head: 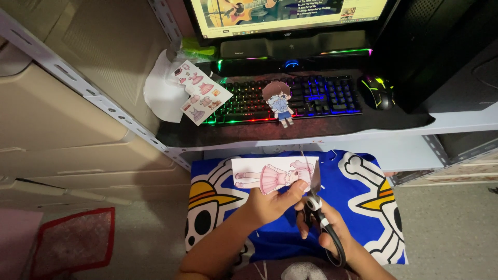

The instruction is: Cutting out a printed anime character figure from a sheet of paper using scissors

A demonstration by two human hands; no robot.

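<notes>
The left hand (270,203) pinches a paper sheet (272,173) printed with a doll figure in a pink dress, thumb on top near the sheet's lower right edge and the other fingers hidden beneath it. The sheet juts up and to the left from that pinch, lying roughly flat over a blue cloth (363,207) with white skull and straw-hat designs that spreads beneath both hands. Just right of the pinch, the right hand (324,228) grips a pair of scissors (316,202) by their black loop handles, fingers threaded through them; the blades point upward from the hand and meet the sheet's right edge, slightly parted at the paper, touching it beside the left thumb. Well above the grip, on a dark desk shelf (311,129), a cut-out paper doll (279,102) with brown hair and blue clothes leans against a keyboard (290,98) lit in rainbow colours. Further left of that, up and away from the left hand, another paper sheet of small outfits (203,92) rests tilted near the keyboard's left end, partly over a white paper (161,91). A black mouse (377,92) with coloured lights sits to the keyboard's right, and a monitor (290,15) stands above it all. Far left of the hands, on the floor, lies a red-bordered mat (72,241).
</notes>
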